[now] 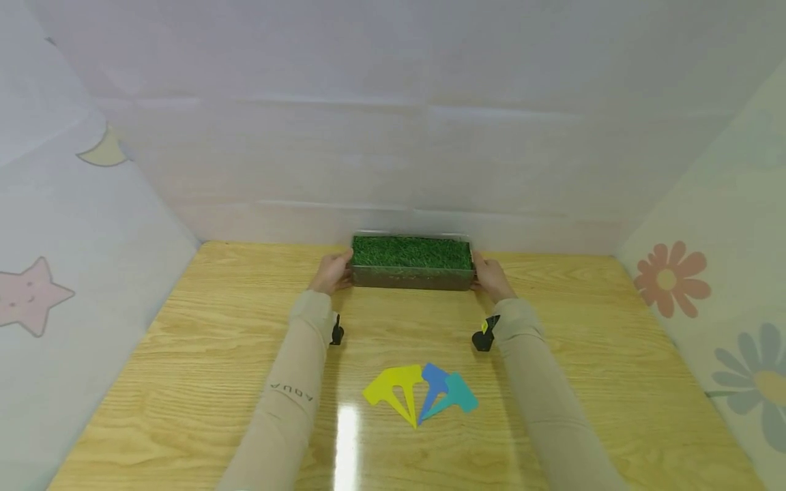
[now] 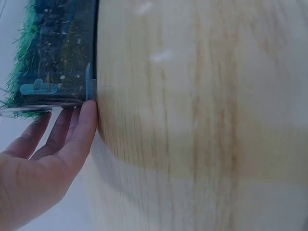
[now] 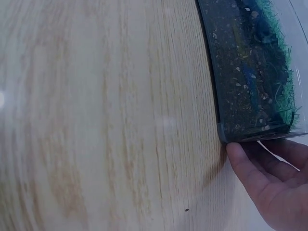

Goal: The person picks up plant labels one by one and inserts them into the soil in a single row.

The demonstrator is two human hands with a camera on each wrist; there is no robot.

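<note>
Wood surface (image 1: 393, 327) is carrying clear rect. box (image 1: 413, 278) near far edge, w/ green turf (image 1: 411, 252) topping dark soil (image 3: 236, 72). Box is sitting btwn hands: L hand (image 1: 331, 273) & R hand (image 1: 491, 276), fingers fairly straight, are touching opp. ends. Yellow, blue & teal tags (image 1: 434, 378) are lying nearer cam.

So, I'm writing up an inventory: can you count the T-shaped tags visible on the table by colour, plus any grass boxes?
Yellow tags: 2
Blue tag: 1
Teal tag: 1
Grass box: 1
Total: 5
</note>
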